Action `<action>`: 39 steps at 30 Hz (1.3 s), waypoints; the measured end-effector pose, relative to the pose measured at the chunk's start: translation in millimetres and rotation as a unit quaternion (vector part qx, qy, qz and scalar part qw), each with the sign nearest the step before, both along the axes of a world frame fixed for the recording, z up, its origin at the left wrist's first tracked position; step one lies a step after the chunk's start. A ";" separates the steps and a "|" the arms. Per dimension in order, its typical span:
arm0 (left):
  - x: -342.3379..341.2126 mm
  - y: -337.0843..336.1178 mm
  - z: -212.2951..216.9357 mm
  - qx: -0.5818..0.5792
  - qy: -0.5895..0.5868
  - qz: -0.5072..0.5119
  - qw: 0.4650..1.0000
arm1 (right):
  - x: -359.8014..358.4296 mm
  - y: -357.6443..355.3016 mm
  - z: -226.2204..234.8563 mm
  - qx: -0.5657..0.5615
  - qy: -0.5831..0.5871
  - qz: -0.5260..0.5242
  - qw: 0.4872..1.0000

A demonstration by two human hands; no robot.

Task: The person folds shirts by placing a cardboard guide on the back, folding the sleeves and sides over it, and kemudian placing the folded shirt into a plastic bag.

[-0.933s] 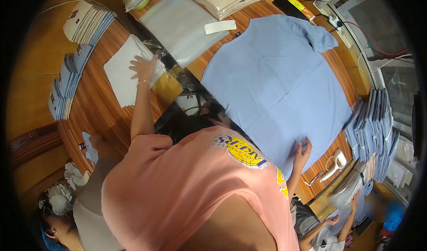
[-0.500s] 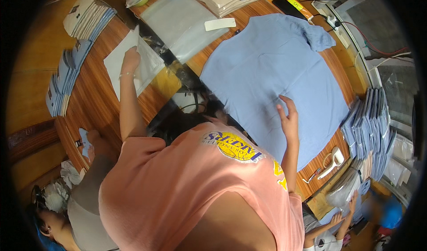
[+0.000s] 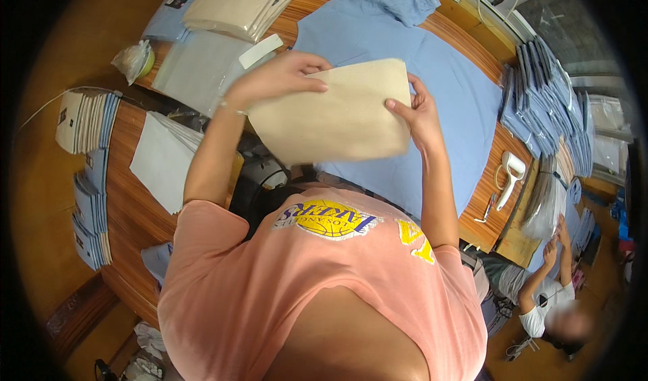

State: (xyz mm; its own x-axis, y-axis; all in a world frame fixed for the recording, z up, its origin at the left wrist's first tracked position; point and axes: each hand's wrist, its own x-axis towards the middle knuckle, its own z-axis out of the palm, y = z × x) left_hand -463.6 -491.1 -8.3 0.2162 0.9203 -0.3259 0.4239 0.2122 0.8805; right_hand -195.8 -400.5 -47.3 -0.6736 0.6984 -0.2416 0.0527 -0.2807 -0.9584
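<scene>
In the head view, both hands held a beige card sheet (image 3: 332, 113) lifted above the blue shirt (image 3: 432, 77), which lay spread flat on the wooden table (image 3: 125, 192) from twelve toward three o'clock. The left hand (image 3: 277, 77) gripped the sheet's upper left edge, fingers curled over its top; the right hand (image 3: 415, 111) pinched its right edge between thumb and fingers. At nine o'clock lay a white sheet pile (image 3: 162, 158), with stacked packets (image 3: 84, 121) further out. At eleven o'clock sat folded beige garments (image 3: 239, 3). At three o'clock stood blue packaged stacks (image 3: 543, 91), and near four o'clock a white handheld tool (image 3: 509, 172) rested on the table edge.
</scene>
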 end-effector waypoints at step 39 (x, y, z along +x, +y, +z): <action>44.1 -27.2 -194.7 0.268 0.405 0.153 0.861 | -31.0 54.1 -124.9 0.176 -0.273 -0.073 0.943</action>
